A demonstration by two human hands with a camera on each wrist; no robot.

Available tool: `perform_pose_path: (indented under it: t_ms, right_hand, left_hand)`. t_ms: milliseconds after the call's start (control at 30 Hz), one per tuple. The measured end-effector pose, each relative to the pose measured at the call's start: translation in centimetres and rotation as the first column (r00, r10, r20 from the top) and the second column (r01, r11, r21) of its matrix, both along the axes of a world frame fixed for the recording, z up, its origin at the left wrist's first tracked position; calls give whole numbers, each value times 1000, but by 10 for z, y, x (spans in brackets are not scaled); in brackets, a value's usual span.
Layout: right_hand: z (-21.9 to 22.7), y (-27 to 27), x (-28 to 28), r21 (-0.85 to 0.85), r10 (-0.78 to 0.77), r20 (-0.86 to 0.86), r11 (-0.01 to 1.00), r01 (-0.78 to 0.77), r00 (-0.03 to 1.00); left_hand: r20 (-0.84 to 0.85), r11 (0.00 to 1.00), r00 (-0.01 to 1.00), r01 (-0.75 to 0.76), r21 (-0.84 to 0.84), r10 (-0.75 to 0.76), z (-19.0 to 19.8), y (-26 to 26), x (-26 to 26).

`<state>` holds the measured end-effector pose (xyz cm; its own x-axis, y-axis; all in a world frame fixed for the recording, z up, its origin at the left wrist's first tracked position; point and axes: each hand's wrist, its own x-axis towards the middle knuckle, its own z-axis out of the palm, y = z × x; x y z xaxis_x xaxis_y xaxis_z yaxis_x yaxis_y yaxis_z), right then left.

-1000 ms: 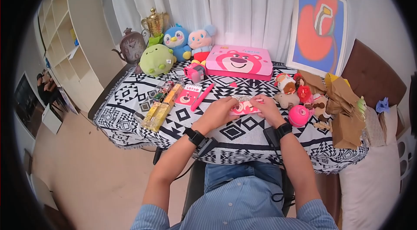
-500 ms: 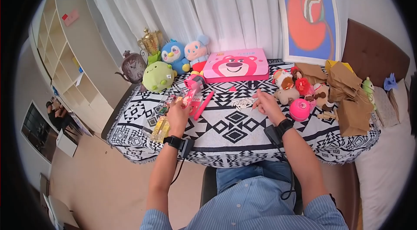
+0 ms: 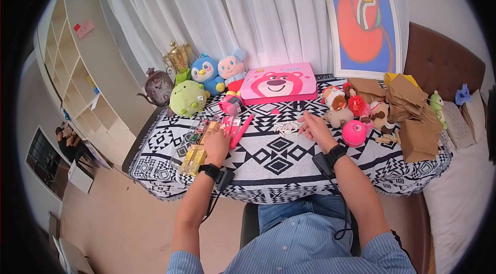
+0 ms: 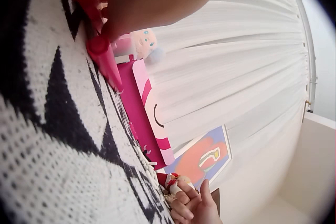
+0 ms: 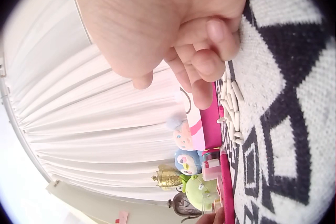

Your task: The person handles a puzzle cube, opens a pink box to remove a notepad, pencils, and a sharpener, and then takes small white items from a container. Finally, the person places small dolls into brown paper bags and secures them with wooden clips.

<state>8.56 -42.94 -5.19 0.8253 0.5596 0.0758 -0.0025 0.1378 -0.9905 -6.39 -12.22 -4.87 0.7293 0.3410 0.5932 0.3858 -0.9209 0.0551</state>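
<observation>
Pink and white, the notepad (image 3: pixel 230 125) lies on the left part of the surface (image 3: pixel 268 183), partly under the left hand (image 3: pixel 217 145); can't tell whether those fingers grip it. Pink pen (image 3: pixel 242 132) right alongside, yellow packs (image 3: pixel 193 158) crowding the other side. The right hand (image 3: pixel 316 130) is empty, fingers loosely curled, beside white sticks (image 3: pixel 285 127). Open room runs between the hands to the near edge.

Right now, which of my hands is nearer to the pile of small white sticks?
Right. Your right hand is just right of the small white sticks; your left hand is farther off to their left, past the slim pink stick.
</observation>
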Motion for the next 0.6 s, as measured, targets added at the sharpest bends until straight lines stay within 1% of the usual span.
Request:
perform_pose_path:
  t_ms: [33, 67, 133, 167, 233, 367, 433, 533, 600]
  right_hand:
    - [1, 0, -1, 8, 0, -2, 1000, 0, 1000]
    - [1, 0, -1, 8, 0, -1, 1000, 0, 1000]
    - [0, -1, 0, 14, 2, -6, 1000, -2, 1000]
    - [0, -1, 0, 15, 2, -6, 1000, -2, 1000]
    - [0, -1, -1, 14, 3, -15, 1000, -3, 1000]
    - [-2, 0, 1, 9, 7, -15, 1000, -7, 1000]
    - [-1, 0, 0, 11, 3, -5, 1000, -3, 1000]
    - [-1, 0, 0, 10, -5, -17, 1000, 5, 1000]
    - [-1, 0, 1, 10, 4, -19, 1000, -4, 1000]
  left_hand:
    - [-64, 999, 998, 31, 26, -29, 1, -1, 0]
    - [-64, 999, 998, 31, 26, -30, -3, 3, 2]
    - [-32, 984, 989, 141, -104, -145, -9, 11, 6]
    - [-32, 985, 989, 141, -104, -145, -14, 13, 6]
    - [71, 959, 968, 249, -131, -242, -14, 8, 5]
    - [75, 949, 954, 297, -103, -290, -20, 18, 6]
    - [34, 930, 942, 335, -148, -334, -17, 20, 7]
    - [9, 945, 953, 303, -120, -304, -15, 17, 5]
    - [-7, 945, 953, 298, -132, -302, -13, 16, 6]
